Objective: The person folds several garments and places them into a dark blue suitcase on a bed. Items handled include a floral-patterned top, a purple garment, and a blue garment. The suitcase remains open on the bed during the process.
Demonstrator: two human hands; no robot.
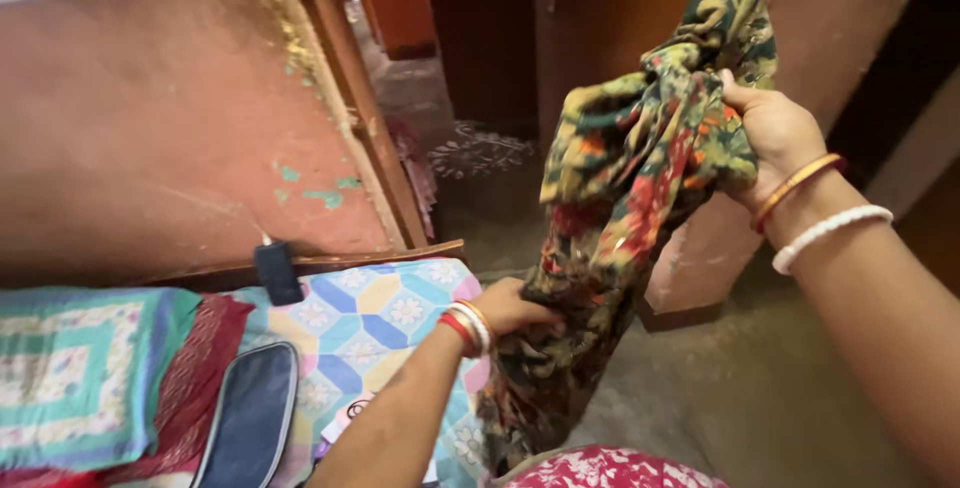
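A dark floral cloth with red, yellow and green patterns hangs bunched between both hands. My right hand, with an orange and a white bangle on the wrist, grips its upper bunched part at the right. My left hand, wearing red and white bangles, clutches the cloth lower down, near the edge of the bed. The cloth's lower end drapes down beside the bed toward the floor.
A bed with a patterned blue and white sheet fills the lower left, with a dark pouch and a maroon cloth on it. A dark charger leans at the reddish wall. A doorway opens behind.
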